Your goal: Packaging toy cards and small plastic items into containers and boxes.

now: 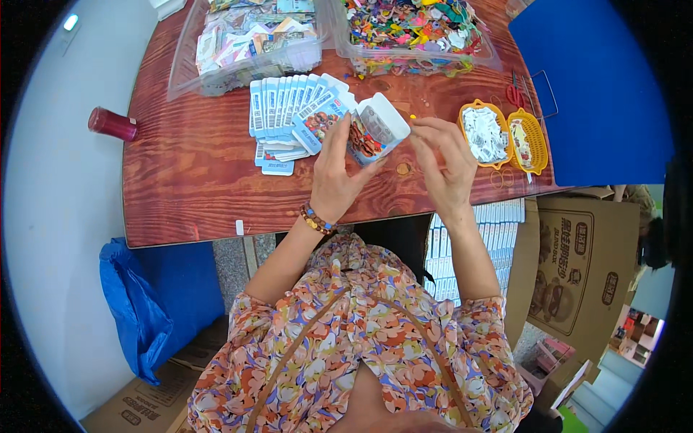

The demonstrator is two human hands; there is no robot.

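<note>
carton (pixel 369 138) against left fingers (pixel 339 141)

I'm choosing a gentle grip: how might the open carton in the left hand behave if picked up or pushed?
The open carton is probably light, since it looks like thin card. Squeezed, it may buckle, with one end open. The thin raised flap likely bends.

Packing workshop — bins (pixel 422 53), cartons (pixel 588 252).
</note>
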